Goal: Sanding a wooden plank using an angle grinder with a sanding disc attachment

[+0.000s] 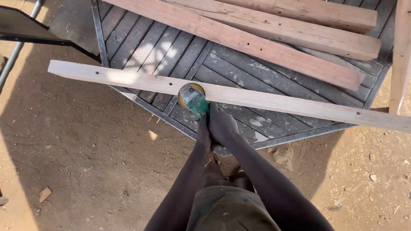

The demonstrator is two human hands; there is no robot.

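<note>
A long pale wooden plank (274,100) lies across a dark slatted table (180,55), overhanging its left and right edges. A green angle grinder (195,102) with a round yellowish sanding disc is pressed against the plank's near edge around its middle. My left hand (203,132) and my right hand (222,124) are both wrapped around the grinder's body, close together, arms reaching straight forward from below. The grinder's rear part is hidden under my hands.
Three reddish wooden beams (274,47) lie diagonally on the far part of the table. Another pale board (400,55) stands at the right edge. A dark metal frame (25,30) sits at the upper left. Sandy ground with wood chips (45,193) surrounds the table.
</note>
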